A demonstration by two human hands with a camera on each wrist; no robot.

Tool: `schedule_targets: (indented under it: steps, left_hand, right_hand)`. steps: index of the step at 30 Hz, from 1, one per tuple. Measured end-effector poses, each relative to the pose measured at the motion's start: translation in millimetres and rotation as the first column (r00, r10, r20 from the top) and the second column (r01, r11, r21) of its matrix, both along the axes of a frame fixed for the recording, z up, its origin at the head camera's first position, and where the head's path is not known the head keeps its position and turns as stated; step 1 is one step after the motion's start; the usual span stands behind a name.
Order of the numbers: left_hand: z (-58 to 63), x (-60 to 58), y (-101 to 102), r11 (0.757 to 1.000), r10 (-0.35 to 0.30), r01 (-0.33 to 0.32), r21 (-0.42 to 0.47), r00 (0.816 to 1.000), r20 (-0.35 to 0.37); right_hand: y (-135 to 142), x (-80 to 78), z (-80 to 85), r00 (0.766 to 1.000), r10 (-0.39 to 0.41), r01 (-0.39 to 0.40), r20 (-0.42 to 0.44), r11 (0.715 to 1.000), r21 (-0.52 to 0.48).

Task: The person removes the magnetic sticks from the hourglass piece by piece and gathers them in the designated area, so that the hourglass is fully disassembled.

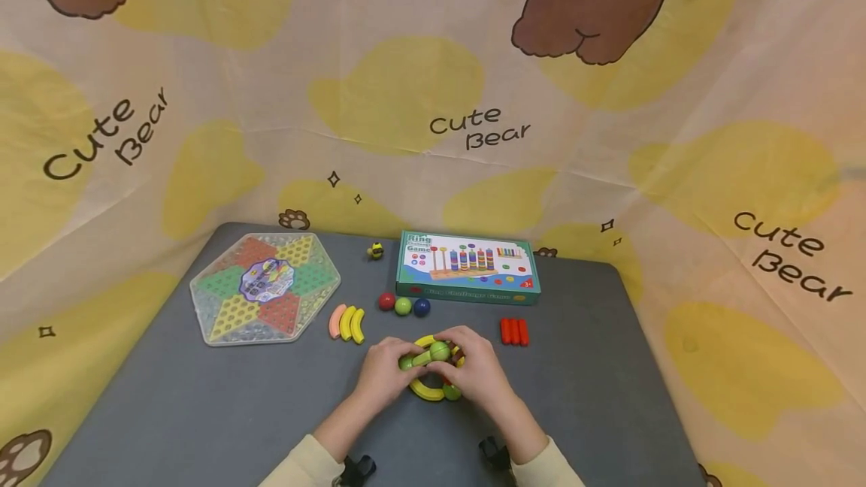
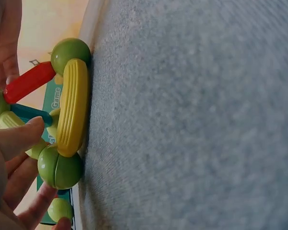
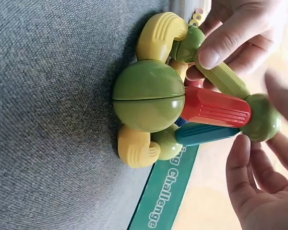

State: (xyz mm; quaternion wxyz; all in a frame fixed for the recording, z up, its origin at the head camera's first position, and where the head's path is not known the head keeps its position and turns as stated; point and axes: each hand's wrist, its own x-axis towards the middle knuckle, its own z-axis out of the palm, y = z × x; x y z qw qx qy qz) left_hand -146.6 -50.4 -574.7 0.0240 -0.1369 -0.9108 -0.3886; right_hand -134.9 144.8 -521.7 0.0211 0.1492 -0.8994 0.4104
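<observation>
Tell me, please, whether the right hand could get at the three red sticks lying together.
Probably yes: only bare table lies between the right hand and the three red sticks, though it would likely first release the green ball it holds.

Standing on the grey desk point(image 1: 271, 412) as a pyramid-shaped toy frame point(image 1: 428, 391).

Rests on a ring of yellow curved bars point(image 2: 73, 108), ridged lengthwise and laid flat, linked at the corners by glossy green base balls point(image 3: 149, 96), with a dark groove around one. Rises from there in three straight bars at a slant: a red bar point(image 3: 216, 106), a teal bar point(image 3: 206, 134) and a light green bar point(image 3: 225, 81), the last partly covered near its lower end. Leans these inward to a single green top ball point(image 3: 261, 117), set above the ring and touching their upper ends.
</observation>
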Motion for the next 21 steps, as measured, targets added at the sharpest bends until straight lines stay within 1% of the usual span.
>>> schedule_targets:
  steps: [4, 8, 15, 17, 21]
  left_hand:
    - [0.1, -0.1, -0.4, 1.0, 0.007, -0.008, -0.029, 1.0, -0.025]
    - [0.9, -0.2, -0.6, 0.999, 0.011, -0.012, -0.038, 0.999, -0.049]
    - [3.0, 0.9, -1.6, 0.999, 0.025, -0.027, -0.033, 0.998, -0.059]
    - [3.3, 1.2, -1.9, 0.999, 0.027, -0.029, -0.03, 0.998, -0.051]
    - [4.8, 1.1, -2.2, 0.999, 0.033, -0.034, -0.027, 0.999, -0.029]
  right_hand:
    - [-2.2, 1.2, 1.0, 1.0, 0.007, -0.007, -0.029, 1.0, 0.008]
    - [-3.3, 1.6, -0.3, 0.999, 0.001, -0.001, -0.051, 1.0, 0.007]
    - [-4.5, 3.6, -0.4, 0.999, -0.003, 0.002, -0.039, 1.0, -0.016]
    - [-3.7, 3.6, 0.2, 0.999, -0.023, 0.022, -0.027, 0.999, -0.03]
    - [-1.3, 1.6, 2.2, 0.995, -0.096, 0.096, -0.013, 0.994, -0.057]
